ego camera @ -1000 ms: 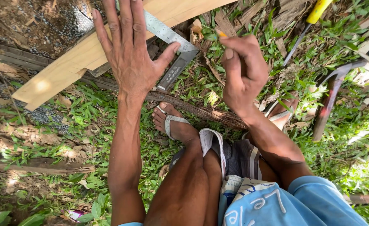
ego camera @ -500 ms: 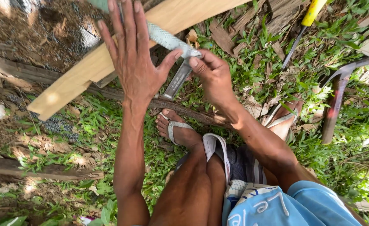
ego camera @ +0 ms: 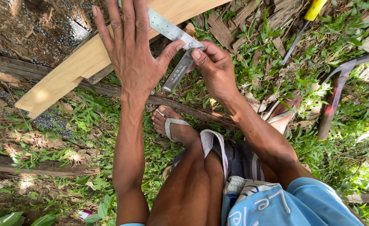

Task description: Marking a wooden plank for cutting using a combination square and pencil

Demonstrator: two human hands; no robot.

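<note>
My left hand (ego camera: 130, 54) is spread open, flat on the pale wooden plank (ego camera: 63, 77) at 11 o'clock. Metal square (ego camera: 176, 48) sits at 12, and my right hand (ego camera: 215, 69) pinches its corner. Hammer (ego camera: 335, 98) lies over at 3.

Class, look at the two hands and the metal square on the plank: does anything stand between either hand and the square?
Nothing visible does. The left hand lies flat on the metal square and plank; the right hand grips the square's short arm directly.
</note>
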